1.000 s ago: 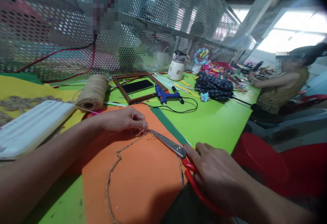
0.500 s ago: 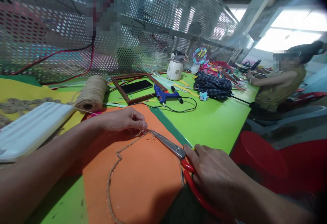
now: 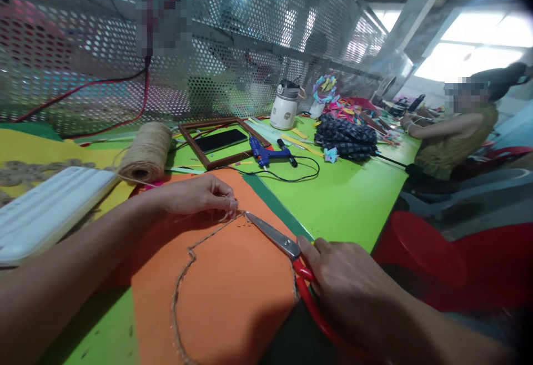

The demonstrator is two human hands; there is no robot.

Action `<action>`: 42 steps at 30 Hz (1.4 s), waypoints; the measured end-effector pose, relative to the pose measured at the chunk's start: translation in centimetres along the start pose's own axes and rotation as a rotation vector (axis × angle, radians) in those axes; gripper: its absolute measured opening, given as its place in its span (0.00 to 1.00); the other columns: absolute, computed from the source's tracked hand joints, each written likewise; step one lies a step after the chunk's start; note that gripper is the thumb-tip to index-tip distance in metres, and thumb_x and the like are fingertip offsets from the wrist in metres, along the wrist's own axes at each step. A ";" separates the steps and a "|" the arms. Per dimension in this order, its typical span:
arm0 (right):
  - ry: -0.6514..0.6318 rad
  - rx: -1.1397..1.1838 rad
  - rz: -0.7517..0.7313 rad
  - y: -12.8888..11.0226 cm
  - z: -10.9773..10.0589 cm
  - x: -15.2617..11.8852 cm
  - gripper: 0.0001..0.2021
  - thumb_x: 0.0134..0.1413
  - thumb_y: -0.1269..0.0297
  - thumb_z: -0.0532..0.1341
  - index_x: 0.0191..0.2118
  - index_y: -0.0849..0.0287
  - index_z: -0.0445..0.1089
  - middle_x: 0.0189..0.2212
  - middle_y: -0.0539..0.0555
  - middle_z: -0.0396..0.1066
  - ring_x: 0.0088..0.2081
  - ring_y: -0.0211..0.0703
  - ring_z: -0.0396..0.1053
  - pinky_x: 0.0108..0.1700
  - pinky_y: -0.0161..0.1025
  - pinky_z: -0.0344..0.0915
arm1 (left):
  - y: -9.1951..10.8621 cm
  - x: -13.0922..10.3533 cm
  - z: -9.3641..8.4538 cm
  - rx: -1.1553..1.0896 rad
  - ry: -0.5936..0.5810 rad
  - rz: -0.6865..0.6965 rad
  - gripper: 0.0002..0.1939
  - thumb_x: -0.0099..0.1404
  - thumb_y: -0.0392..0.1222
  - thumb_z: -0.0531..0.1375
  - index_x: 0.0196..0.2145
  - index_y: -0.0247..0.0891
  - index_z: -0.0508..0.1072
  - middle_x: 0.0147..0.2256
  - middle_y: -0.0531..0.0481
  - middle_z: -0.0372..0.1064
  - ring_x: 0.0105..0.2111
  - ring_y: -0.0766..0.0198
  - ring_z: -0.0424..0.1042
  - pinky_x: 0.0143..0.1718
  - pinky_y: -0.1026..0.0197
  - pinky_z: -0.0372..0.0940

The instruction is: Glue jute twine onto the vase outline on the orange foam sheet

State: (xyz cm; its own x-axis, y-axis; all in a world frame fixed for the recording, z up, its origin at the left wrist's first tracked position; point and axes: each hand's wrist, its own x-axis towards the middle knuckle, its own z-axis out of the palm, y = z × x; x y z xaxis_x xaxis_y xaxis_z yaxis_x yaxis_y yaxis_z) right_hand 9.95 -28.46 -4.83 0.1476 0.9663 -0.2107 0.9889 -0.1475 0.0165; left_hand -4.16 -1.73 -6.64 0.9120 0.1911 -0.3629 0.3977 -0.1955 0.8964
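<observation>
My right hand (image 3: pixel 339 273) grips red-handled scissors (image 3: pixel 277 237), whose blades look closed and point at the top of a twine outline. That outline of brown twine (image 3: pixel 177 293) lies along an orange sheet (image 3: pixel 233 304). Just left of the scissor tips, my left hand (image 3: pixel 208 196) pinches a thin strand of twine (image 3: pixel 219 215) between thumb and fingers. Behind my left wrist, a twine spool (image 3: pixel 147 151) lies on its side, a strand trailing from it toward my hand.
A blue glue gun (image 3: pixel 268 154), a wooden frame (image 3: pixel 208 162) around a phone (image 3: pixel 220 141), and a white bottle (image 3: pixel 284 107) stand farther back. A white case (image 3: pixel 54 209) lies left. A folded umbrella (image 3: pixel 345 137) and another person (image 3: pixel 462 126) are at right.
The whole view has shifted slightly. Both hands, the scissors and the twine keep nearly the same positions relative to the orange sheet.
</observation>
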 end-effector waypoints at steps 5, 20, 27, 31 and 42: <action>0.033 -0.025 0.028 0.2 0.3 0.1 0.08 0.58 0.66 0.52 0.38 0.60 0.67 0.26 0.55 0.69 0.22 0.41 0.58 0.24 0.41 0.40 | -0.1 0.0 -0.2 0.018 -0.001 0.026 0.15 0.58 0.50 0.64 0.25 0.34 0.76 0.23 0.50 0.68 0.23 0.69 0.60 0.25 0.65 0.56; 0.121 0.128 0.085 5.7 -1.1 -0.6 0.21 0.57 0.67 0.56 0.56 0.57 0.69 0.39 0.58 0.78 0.38 0.49 0.76 0.38 0.39 0.66 | 0.6 -0.2 -0.3 -0.060 0.181 -0.049 0.13 0.53 0.46 0.64 0.18 0.35 0.71 0.21 0.48 0.73 0.19 0.68 0.65 0.21 0.65 0.57; 0.164 0.080 -0.088 9.8 -0.1 2.1 0.23 0.59 0.61 0.58 0.59 0.58 0.67 0.48 0.61 0.76 0.45 0.57 0.76 0.44 0.47 0.70 | 2.6 -1.1 -1.3 0.240 0.188 -0.061 0.13 0.55 0.49 0.62 0.21 0.37 0.73 0.20 0.52 0.70 0.24 0.65 0.69 0.26 0.66 0.61; 0.193 0.085 -0.211 10.6 -0.3 5.4 0.23 0.60 0.59 0.58 0.60 0.61 0.66 0.50 0.63 0.74 0.48 0.58 0.74 0.48 0.49 0.69 | 3.4 -1.3 -2.7 0.357 0.204 -0.096 0.13 0.56 0.51 0.61 0.25 0.38 0.75 0.26 0.49 0.74 0.27 0.62 0.71 0.28 0.65 0.64; 0.277 0.090 -0.470 13.7 1.0 10.2 0.21 0.63 0.56 0.57 0.57 0.61 0.68 0.44 0.64 0.71 0.45 0.53 0.70 0.46 0.49 0.67 | 2.4 -5.3 -1.5 0.780 0.416 -0.232 0.16 0.57 0.53 0.56 0.26 0.38 0.75 0.25 0.48 0.74 0.26 0.61 0.69 0.27 0.63 0.59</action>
State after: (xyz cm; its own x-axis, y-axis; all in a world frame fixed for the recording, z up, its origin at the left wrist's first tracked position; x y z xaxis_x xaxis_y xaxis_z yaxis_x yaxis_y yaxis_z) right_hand 24.97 -20.81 -7.74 -0.2992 0.9499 0.0901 0.9459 0.3077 -0.1031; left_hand -8.15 -1.77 -2.23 0.7511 0.6087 -0.2557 0.6596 -0.6746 0.3315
